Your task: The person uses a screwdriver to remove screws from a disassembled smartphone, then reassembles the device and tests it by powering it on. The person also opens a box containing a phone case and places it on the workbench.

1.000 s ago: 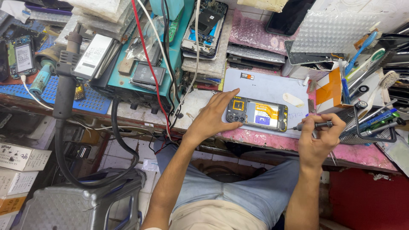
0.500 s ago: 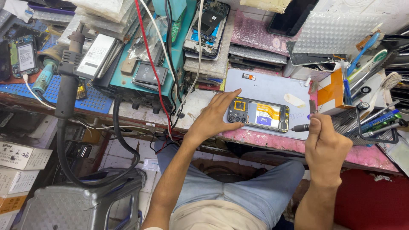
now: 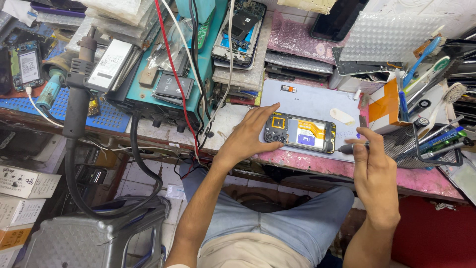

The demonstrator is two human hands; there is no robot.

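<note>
An opened phone [image 3: 300,133], back cover off with orange and blue parts showing, lies on a grey work mat [image 3: 312,101] at the bench's front edge. My left hand [image 3: 248,134] rests flat beside it, fingers touching its camera end and holding it down. My right hand [image 3: 371,166] grips a small dark screwdriver [image 3: 348,147], tip pointing left at the phone's right end.
A tool rack [image 3: 431,141] with brushes and tweezers stands at the right. Stacked phone parts [image 3: 238,34], a teal station [image 3: 163,74] with red and white cables, and a hot-air handle [image 3: 79,84] crowd the left. A grey stool [image 3: 94,238] sits below.
My right hand has turned and drawn closer to the phone's right end with the screwdriver. My left hand has stayed on the phone.
</note>
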